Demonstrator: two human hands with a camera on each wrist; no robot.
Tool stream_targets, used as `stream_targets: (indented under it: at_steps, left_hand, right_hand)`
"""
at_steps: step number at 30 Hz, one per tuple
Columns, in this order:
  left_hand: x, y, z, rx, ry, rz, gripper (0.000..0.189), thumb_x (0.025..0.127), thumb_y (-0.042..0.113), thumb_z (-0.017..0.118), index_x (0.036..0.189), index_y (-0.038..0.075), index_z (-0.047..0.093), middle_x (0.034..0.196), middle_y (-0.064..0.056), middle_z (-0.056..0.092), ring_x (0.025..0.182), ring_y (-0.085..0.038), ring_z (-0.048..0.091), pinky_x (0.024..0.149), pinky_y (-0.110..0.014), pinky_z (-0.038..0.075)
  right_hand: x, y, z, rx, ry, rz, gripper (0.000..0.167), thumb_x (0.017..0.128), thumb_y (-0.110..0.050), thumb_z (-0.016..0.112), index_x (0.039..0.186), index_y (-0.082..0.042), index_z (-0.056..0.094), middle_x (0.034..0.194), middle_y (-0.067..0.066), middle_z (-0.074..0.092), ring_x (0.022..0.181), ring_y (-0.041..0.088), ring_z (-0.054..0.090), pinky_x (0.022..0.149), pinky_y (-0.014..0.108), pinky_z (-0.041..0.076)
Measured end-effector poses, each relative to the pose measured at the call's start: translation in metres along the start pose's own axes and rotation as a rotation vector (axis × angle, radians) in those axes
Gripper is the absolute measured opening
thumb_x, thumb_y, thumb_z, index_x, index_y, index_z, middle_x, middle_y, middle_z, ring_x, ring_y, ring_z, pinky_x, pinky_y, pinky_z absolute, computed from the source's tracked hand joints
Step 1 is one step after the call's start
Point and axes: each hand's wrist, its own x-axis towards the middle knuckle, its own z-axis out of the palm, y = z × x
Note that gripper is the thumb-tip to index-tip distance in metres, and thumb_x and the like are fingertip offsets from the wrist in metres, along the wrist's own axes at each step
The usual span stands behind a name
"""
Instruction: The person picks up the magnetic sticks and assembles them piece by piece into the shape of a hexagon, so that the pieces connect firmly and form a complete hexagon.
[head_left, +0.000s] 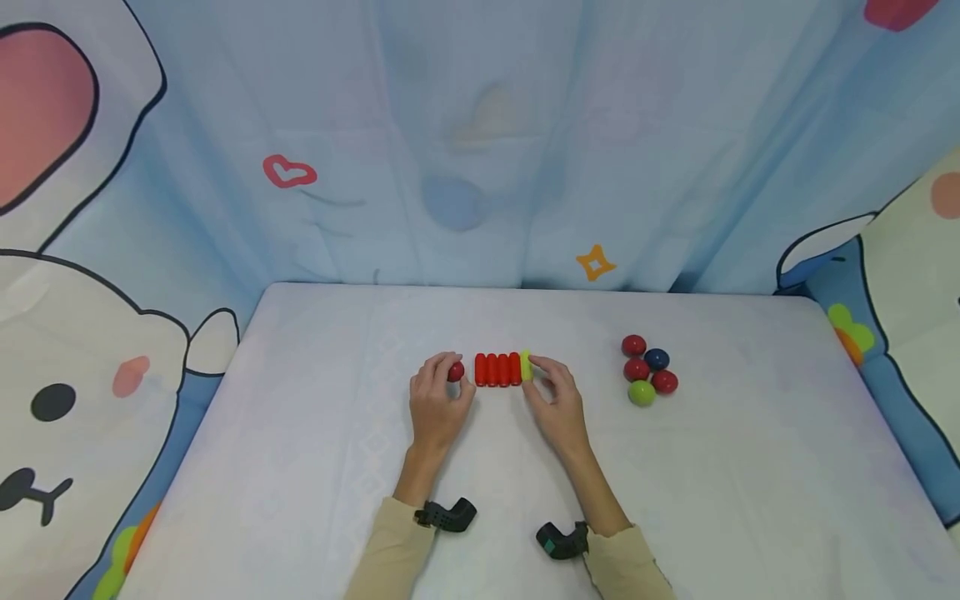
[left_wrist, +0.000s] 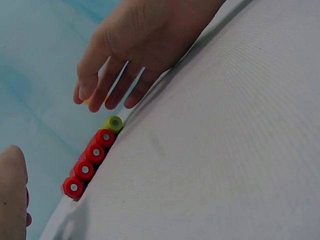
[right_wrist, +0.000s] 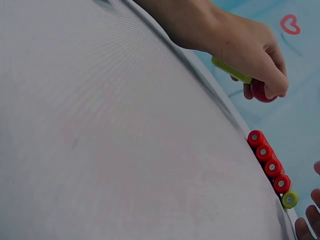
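My left hand (head_left: pixel 438 398) pinches a red ball (head_left: pixel 456 372) between thumb and fingers. In the right wrist view a yellow-green rod (right_wrist: pixel 231 70) also shows beneath that hand, its end meeting the ball. Beside it lies a tight row of several red rods (head_left: pixel 492 370), with one yellow-green rod (head_left: pixel 526 367) at the right end. Pale discs show on the rods' near ends in the wrist views. My right hand (head_left: pixel 558 408) hovers by this last rod, fingers loosely bent; the left wrist view shows a gap between fingertips and rod.
To the right sits a loose group of balls: several red ones (head_left: pixel 664 382), a blue one (head_left: pixel 657 359) and a green one (head_left: pixel 641 393). The table has a white cloth (head_left: pixel 337 333); a printed blue curtain (head_left: pixel 480 208) hangs behind its far edge.
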Motion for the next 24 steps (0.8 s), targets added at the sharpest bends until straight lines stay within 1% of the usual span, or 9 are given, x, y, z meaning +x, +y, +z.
stream_targets:
  at_steps: [4, 7, 11, 15, 19, 24]
  left_hand:
    - [-0.0007, -0.0009, -0.0005, -0.004, -0.046, -0.059, 0.030, 0.082, 0.013, 0.071, 0.112, 0.011, 0.065, 0.111, -0.007, 0.068, 0.099, -0.021, 0.065, 0.079, -0.035, 0.054]
    - [-0.0010, -0.0020, -0.0004, 0.001, -0.062, -0.082, 0.030, 0.083, 0.016, 0.072, 0.112, 0.012, 0.065, 0.111, -0.006, 0.068, 0.099, -0.021, 0.065, 0.079, -0.034, 0.054]
    - [-0.0010, -0.0032, -0.0003, 0.018, -0.053, -0.083, 0.032, 0.083, 0.018, 0.074, 0.113, 0.012, 0.066, 0.111, -0.006, 0.071, 0.097, -0.021, 0.066, 0.078, -0.034, 0.054]
    - [-0.0015, -0.0043, -0.0008, 0.040, -0.043, -0.079, 0.034, 0.082, 0.016, 0.074, 0.115, 0.011, 0.067, 0.112, -0.006, 0.072, 0.095, -0.022, 0.067, 0.079, -0.035, 0.053]
    - [-0.0019, -0.0047, -0.0021, 0.051, -0.045, -0.079, 0.036, 0.081, 0.013, 0.073, 0.116, 0.010, 0.067, 0.114, -0.007, 0.072, 0.095, -0.023, 0.067, 0.083, -0.038, 0.052]
    - [-0.0012, -0.0047, -0.0031, 0.059, -0.054, -0.073, 0.034, 0.080, 0.011, 0.072, 0.114, 0.008, 0.068, 0.113, -0.008, 0.072, 0.096, -0.024, 0.067, 0.088, -0.040, 0.051]
  right_hand:
    - [0.0001, 0.0014, 0.0011, -0.011, 0.009, -0.007, 0.039, 0.093, -0.015, 0.062, 0.131, -0.015, 0.056, 0.136, 0.006, 0.053, 0.129, 0.022, 0.048, 0.107, 0.045, 0.045]
    - [0.0009, 0.0027, 0.0019, -0.019, 0.016, -0.018, 0.039, 0.093, -0.016, 0.062, 0.131, -0.014, 0.056, 0.135, 0.006, 0.054, 0.129, 0.022, 0.049, 0.106, 0.045, 0.046]
    - [0.0013, 0.0041, 0.0024, -0.030, 0.015, -0.022, 0.039, 0.093, -0.015, 0.062, 0.132, -0.014, 0.055, 0.136, 0.006, 0.053, 0.129, 0.022, 0.049, 0.105, 0.045, 0.046]
    - [0.0003, 0.0034, 0.0020, -0.043, -0.015, -0.020, 0.042, 0.092, -0.015, 0.062, 0.134, -0.015, 0.054, 0.139, 0.007, 0.051, 0.132, 0.023, 0.047, 0.108, 0.046, 0.044]
    - [-0.0011, 0.0026, 0.0017, -0.114, -0.072, -0.045, 0.047, 0.091, -0.015, 0.062, 0.137, -0.014, 0.052, 0.145, 0.008, 0.047, 0.136, 0.027, 0.042, 0.110, 0.051, 0.041]
    - [-0.0021, 0.0024, 0.0013, -0.185, -0.110, -0.085, 0.042, 0.092, -0.015, 0.061, 0.134, -0.009, 0.056, 0.148, 0.009, 0.046, 0.138, 0.031, 0.038, 0.110, 0.055, 0.039]
